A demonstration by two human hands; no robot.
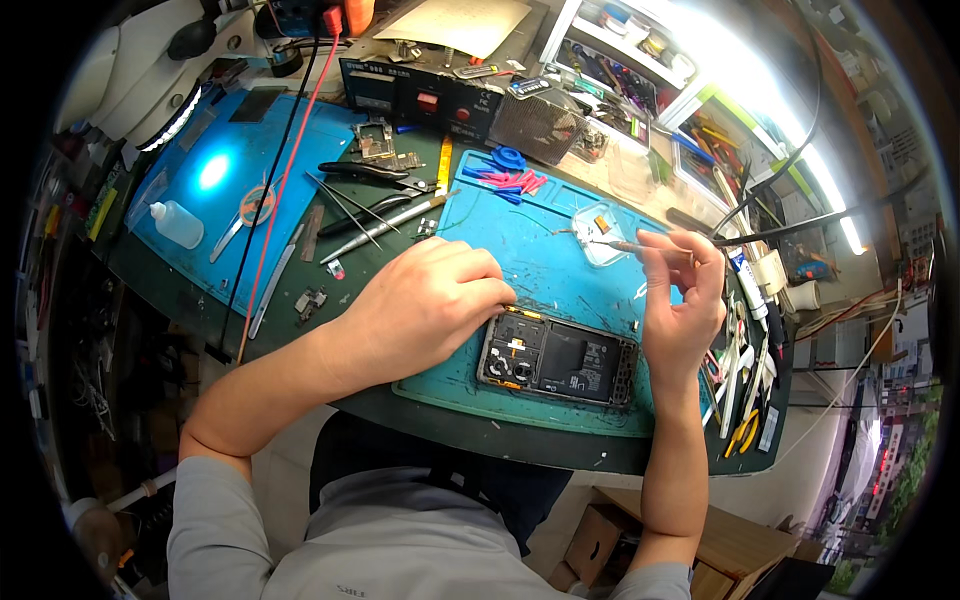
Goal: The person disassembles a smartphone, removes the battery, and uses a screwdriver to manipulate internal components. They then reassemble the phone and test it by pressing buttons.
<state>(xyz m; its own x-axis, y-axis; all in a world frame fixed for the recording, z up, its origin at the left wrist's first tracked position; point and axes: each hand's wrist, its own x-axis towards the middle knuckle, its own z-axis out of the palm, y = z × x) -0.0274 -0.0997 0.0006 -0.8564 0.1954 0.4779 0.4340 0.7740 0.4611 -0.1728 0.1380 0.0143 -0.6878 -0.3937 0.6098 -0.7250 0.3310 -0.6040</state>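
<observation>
An opened phone (585, 365), dark with exposed inner parts and a black battery, lies on the light-blue mat (520, 275). My left hand (440, 300) has its fingers curled at the phone's upper left corner; whether they grip anything is hidden. My right hand (680, 290) is raised right of the phone, closed on a thin pointed tool (628, 246). The tool reaches left to a small clear plastic box (590, 222), which holds a white item and a small brownish piece.
Tweezers, pliers (355, 170) and small boards (375, 140) lie behind my left hand. A bottle (178, 225) stands on the left mat. Pink and blue tools (510, 180) sit at the back. Several more tools (740, 390) crowd the right edge beneath hanging cables and a lamp (850, 230).
</observation>
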